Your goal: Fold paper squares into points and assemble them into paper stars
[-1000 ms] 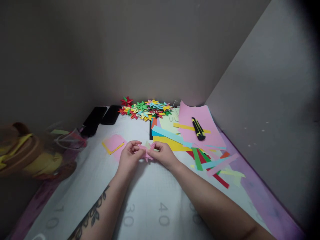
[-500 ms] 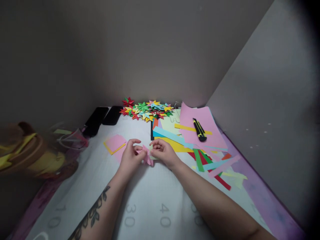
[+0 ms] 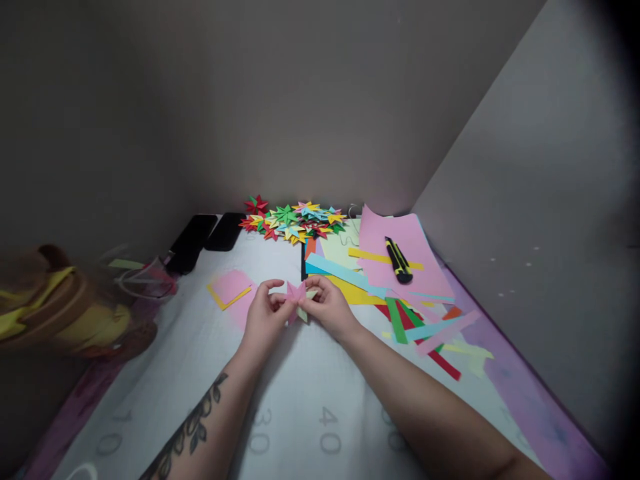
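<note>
A folded paper star (image 3: 296,293), pink with pale green points on its right side, is held just above the white mat between my two hands. My left hand (image 3: 266,308) pinches its left side with thumb and fingers. On the right, my right hand (image 3: 325,303) grips the pale green part, its fingers curled behind. Left of my left hand lie pink paper squares (image 3: 233,287) with a yellow one beneath. Beyond my hands is a pile of multicoloured folded paper stars (image 3: 293,220).
A box cutter (image 3: 399,260) lies on pink paper sheets (image 3: 375,230) at the back right. Coloured paper strips (image 3: 425,333) scatter below them. Two black phones (image 3: 225,231) rest at the back left. A brown and yellow object (image 3: 65,300) stands at the left edge. Walls close off the back and right.
The star has turned in my fingers, so its pink points now face up and pale green points show at the lower right. My hands have barely shifted.
</note>
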`<action>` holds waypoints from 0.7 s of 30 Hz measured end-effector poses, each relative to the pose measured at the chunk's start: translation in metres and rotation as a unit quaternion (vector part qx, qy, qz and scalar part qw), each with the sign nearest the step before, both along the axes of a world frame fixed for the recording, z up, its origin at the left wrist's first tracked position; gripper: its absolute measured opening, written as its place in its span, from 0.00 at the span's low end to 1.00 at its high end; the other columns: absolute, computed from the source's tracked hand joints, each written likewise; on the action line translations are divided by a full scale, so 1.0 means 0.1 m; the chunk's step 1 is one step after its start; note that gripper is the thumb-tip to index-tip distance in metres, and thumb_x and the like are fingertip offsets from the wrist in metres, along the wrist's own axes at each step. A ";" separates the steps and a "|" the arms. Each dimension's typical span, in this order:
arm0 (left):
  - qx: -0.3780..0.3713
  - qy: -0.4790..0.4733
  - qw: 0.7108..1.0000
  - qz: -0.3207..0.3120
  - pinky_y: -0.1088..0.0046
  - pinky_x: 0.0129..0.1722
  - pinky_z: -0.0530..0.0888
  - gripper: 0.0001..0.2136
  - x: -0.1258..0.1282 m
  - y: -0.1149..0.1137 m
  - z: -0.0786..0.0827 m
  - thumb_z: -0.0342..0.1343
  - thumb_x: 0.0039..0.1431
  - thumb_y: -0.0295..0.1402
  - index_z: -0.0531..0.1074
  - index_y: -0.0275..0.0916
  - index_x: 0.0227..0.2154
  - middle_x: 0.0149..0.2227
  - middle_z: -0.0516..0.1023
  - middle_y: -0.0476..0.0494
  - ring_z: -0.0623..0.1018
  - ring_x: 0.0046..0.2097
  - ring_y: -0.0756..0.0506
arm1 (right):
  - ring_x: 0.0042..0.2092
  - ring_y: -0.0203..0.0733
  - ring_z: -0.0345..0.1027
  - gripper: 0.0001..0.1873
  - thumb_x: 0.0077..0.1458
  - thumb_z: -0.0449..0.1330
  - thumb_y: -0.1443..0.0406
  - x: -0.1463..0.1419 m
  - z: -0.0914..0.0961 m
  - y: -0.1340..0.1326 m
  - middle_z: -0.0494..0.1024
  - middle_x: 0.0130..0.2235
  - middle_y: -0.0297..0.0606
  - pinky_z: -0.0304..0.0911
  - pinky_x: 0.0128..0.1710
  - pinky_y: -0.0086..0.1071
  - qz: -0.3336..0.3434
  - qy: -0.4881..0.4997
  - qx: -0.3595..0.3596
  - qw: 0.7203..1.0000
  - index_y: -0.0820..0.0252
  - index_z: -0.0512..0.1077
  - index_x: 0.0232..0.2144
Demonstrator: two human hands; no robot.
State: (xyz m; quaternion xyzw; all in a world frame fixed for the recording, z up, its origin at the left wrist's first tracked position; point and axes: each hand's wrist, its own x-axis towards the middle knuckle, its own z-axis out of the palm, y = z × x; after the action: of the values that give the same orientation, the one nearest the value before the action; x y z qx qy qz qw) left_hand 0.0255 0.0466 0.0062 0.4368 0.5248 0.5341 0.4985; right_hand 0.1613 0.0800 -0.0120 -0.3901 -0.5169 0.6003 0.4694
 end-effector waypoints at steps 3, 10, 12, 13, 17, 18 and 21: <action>-0.004 0.024 1.000 0.008 0.79 0.22 0.63 0.19 0.00 -0.01 -0.01 0.60 0.46 0.35 0.59 0.40 0.40 0.21 0.73 0.56 0.69 0.19 0.53 | 0.25 0.32 0.63 0.17 0.42 0.64 0.65 0.00 0.00 0.00 0.68 0.25 0.27 0.60 0.25 0.26 0.008 0.009 -0.009 1.000 0.58 0.65 0.35; -0.006 0.074 0.997 0.012 0.79 0.24 0.64 0.19 0.02 -0.01 -0.03 0.58 0.44 0.31 0.61 0.41 0.40 0.22 0.73 0.56 0.70 0.22 0.52 | 0.22 0.28 0.57 0.15 0.42 0.60 0.69 -0.02 0.02 -0.02 0.63 0.23 0.23 0.53 0.22 0.23 -0.037 0.007 -0.003 0.999 0.58 0.64 0.35; -0.012 0.078 0.997 0.009 0.79 0.25 0.64 0.20 0.02 -0.02 -0.03 0.58 0.44 0.29 0.60 0.40 0.41 0.22 0.73 0.56 0.71 0.24 0.51 | 0.21 0.28 0.56 0.16 0.41 0.60 0.70 -0.02 0.03 -0.02 0.62 0.22 0.22 0.52 0.21 0.23 -0.042 0.011 -0.008 0.999 0.58 0.64 0.35; -0.014 0.083 0.996 0.008 0.79 0.25 0.64 0.20 0.02 -0.02 -0.04 0.57 0.44 0.29 0.60 0.40 0.41 0.23 0.72 0.55 0.71 0.24 0.52 | 0.20 0.28 0.55 0.16 0.40 0.60 0.70 -0.02 0.03 -0.02 0.62 0.22 0.22 0.51 0.20 0.23 -0.041 0.013 -0.012 0.999 0.58 0.64 0.35; -0.008 0.101 0.995 0.001 0.80 0.24 0.63 0.17 0.01 -0.02 -0.05 0.55 0.45 0.27 0.60 0.41 0.40 0.22 0.70 0.57 0.69 0.23 0.53 | 0.19 0.28 0.54 0.16 0.41 0.59 0.69 -0.02 0.03 -0.02 0.62 0.20 0.21 0.51 0.19 0.23 -0.035 0.020 -0.025 0.999 0.58 0.62 0.36; -0.008 0.100 0.995 -0.002 0.80 0.24 0.62 0.17 0.00 -0.02 -0.06 0.55 0.45 0.27 0.60 0.41 0.40 0.21 0.69 0.58 0.68 0.22 0.53 | 0.19 0.28 0.54 0.16 0.42 0.59 0.69 -0.02 0.03 -0.02 0.62 0.20 0.21 0.51 0.19 0.23 -0.033 0.021 -0.025 0.999 0.58 0.62 0.36; -0.014 0.081 0.997 -0.014 0.80 0.23 0.63 0.17 -0.01 -0.02 -0.05 0.55 0.46 0.27 0.58 0.41 0.40 0.23 0.70 0.57 0.69 0.22 0.53 | 0.20 0.29 0.57 0.17 0.42 0.59 0.69 -0.02 0.02 -0.03 0.66 0.23 0.23 0.53 0.20 0.23 -0.020 0.027 -0.017 0.999 0.57 0.62 0.38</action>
State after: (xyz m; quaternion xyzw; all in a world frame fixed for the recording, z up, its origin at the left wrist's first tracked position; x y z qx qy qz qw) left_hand 0.0241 0.0445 0.0010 0.4789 0.5648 0.4822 0.4681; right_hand 0.1592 0.0772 -0.0103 -0.3916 -0.4859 0.6096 0.4888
